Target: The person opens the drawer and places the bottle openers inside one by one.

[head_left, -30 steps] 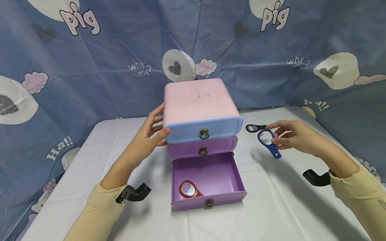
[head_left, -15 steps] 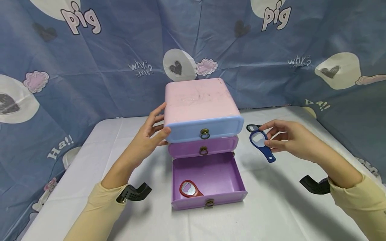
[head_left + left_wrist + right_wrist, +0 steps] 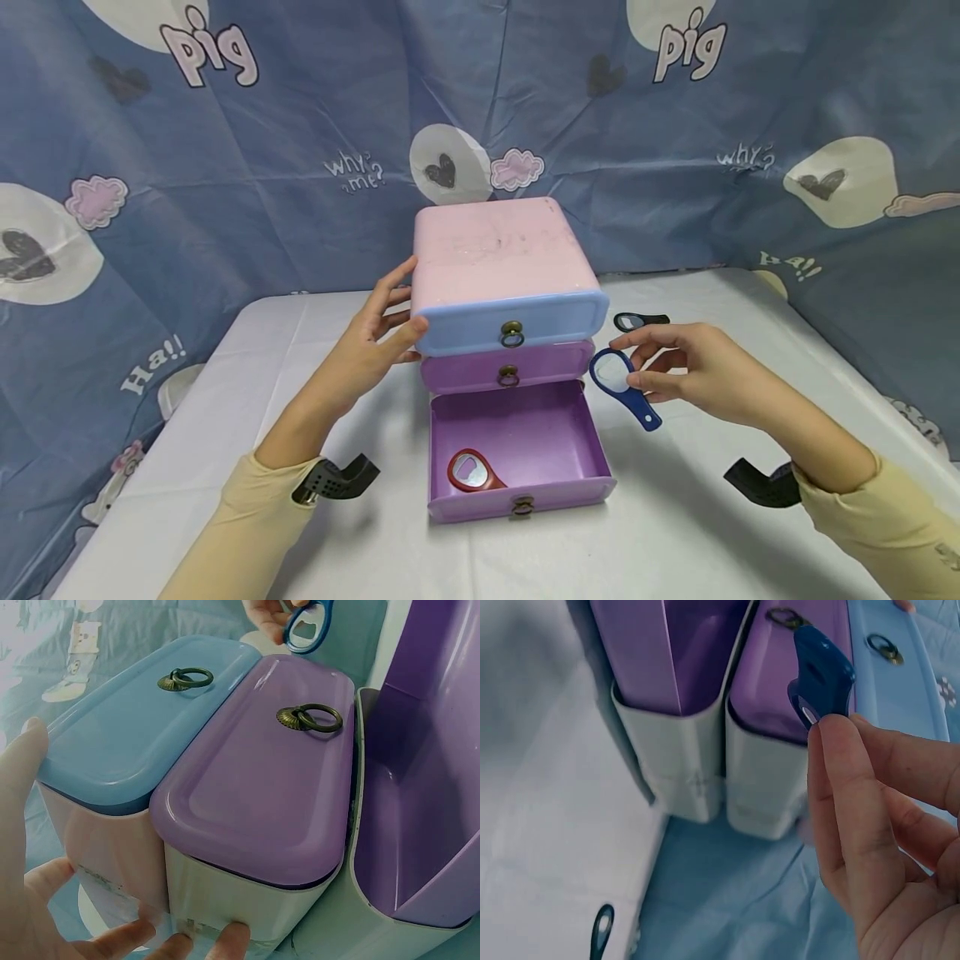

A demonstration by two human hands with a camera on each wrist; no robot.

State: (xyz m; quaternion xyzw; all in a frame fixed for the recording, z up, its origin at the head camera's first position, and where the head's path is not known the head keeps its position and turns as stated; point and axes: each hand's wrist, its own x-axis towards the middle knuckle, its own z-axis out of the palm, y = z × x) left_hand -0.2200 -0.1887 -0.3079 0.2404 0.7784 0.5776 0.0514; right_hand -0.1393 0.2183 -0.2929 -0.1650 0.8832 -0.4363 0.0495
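A small chest of drawers (image 3: 498,250) stands in the middle of the head view, with a pink top. My left hand (image 3: 352,358) rests against its left side, fingers spread and thumb at the front edge of the blue drawer (image 3: 457,327). Just right of the chest, my right hand (image 3: 697,375) pinches a blue bottle opener (image 3: 639,408) by its head between thumb and fingers, handle pointing down. The bottom purple drawer (image 3: 536,425) is pulled out. Inside it, at the front left, lies a red bottle opener (image 3: 493,481).
On the white tablecloth (image 3: 705,500) behind my right hand lies a black bottle opener (image 3: 654,319). The middle purple drawer (image 3: 457,375) is closed. A blue patterned cloth (image 3: 285,217) hangs behind the table.
My right hand has carried the blue bottle opener leftward and toward me, up to the chest's right side. The black opener now shows fully. My left hand keeps its place.
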